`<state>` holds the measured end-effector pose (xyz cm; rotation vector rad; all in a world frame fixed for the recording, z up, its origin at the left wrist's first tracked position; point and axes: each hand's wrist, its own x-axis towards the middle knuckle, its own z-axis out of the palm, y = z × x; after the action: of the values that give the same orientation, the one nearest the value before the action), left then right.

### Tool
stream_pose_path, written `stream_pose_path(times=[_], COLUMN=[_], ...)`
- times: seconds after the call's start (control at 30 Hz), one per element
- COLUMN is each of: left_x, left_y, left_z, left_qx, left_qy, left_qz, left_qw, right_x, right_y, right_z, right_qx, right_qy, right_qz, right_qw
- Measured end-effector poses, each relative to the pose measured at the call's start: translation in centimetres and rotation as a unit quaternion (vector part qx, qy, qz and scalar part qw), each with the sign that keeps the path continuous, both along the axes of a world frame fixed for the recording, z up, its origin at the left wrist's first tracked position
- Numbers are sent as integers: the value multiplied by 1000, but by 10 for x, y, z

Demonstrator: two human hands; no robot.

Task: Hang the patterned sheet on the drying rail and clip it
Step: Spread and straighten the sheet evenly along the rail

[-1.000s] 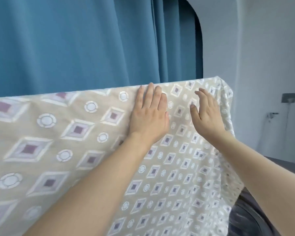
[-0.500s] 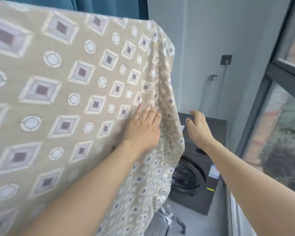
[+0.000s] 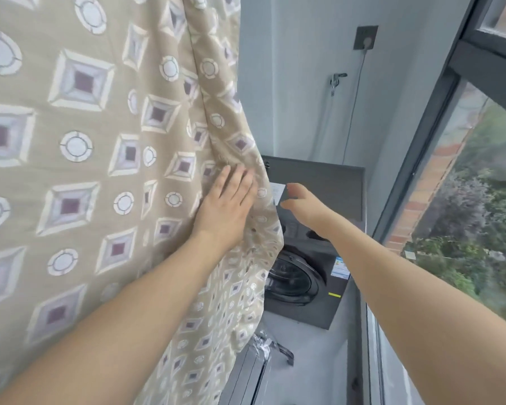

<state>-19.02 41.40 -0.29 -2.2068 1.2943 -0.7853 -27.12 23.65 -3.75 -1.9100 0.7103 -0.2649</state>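
The beige cotton sheet printed with white-edged diamonds and ringed circles (image 3: 94, 176) hangs in a broad curtain filling the left of the view, its top and the drying rail now out of frame above, where a second ago the upper fold lay at hand height. The person's gaze and both arms have dropped down the cloth's right-hand border. The left hand (image 3: 227, 210) presses flat against the sheet just inside that border, fingers straight and close together, holding nothing, only smoothing the fabric. The right hand (image 3: 300, 201) has come off the cloth and hovers just beside its hanging edge, fingers loosely bent and gripping nothing, in front of the dark grey front-loading washing machine (image 3: 310, 258) that stands against the pale wall. To the right runs a dark-framed window (image 3: 438, 147) with greenery outside. The shift suggests the draping is done and the side is being straightened so it falls without bunching; the gathered folds along that edge look not yet evened out. No clip shows anywhere, so the fastening appears yet to come, and it will need a reach back up to the rail.
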Motion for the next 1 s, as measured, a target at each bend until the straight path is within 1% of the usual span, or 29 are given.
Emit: stream_pose_path(times=[0.07, 0.13, 0.2, 0.27, 0.33, 0.37, 0.43, 0.5, 0.57, 0.63, 0.77, 0.8, 0.93, 0.97, 1.0], left_x=[19, 35, 49, 60, 63, 63, 62, 62, 61, 56, 43, 42, 44, 46, 48], left_y=[-22, -46, -69, -88, -102, -107, -112, -108, -98, -85, -59, -54, -48, -49, -49], left_z=[13, 29, 39, 39, 33, 28, 20, 13, 5, -6, -26, -28, -27, -27, -28], left_qx=[-19, -1, 67, 168, 289, 331, 366, 376, 406, 448, 535, 536, 506, 497, 491], left_qy=[-44, -84, -107, -110, -87, -57, 38, 104, 117, 116, 110, 112, 94, 75, 45], left_qz=[17, 26, 31, 57, 104, 129, 147, 111, 71, 60, 92, 103, 126, 126, 122], left_qw=[999, 996, 991, 978, 948, 933, 918, 914, 904, 884, 833, 830, 848, 855, 861], right_x=[25, 47, 65, 80, 95, 101, 112, 122, 134, 144, 160, 164, 185, 189, 193], right_y=[-20, -37, -50, -58, -65, -67, -69, -69, -70, -69, -59, -55, -49, -48, -48], right_z=[-8, -16, -27, -37, -49, -55, -67, -77, -87, -93, -87, -84, -88, -90, -90], right_qx=[18, 27, 39, 36, 35, 31, 30, 46, 61, 86, 137, 147, 180, 201, 244], right_qy=[11, 26, 41, 52, 65, 74, 86, 82, 83, 84, 76, 71, 70, 67, 57], right_qz=[25, 54, 82, 105, 124, 138, 159, 162, 179, 203, 282, 301, 363, 365, 352], right_qw=[999, 998, 995, 992, 989, 987, 983, 982, 978, 972, 947, 940, 912, 907, 902])
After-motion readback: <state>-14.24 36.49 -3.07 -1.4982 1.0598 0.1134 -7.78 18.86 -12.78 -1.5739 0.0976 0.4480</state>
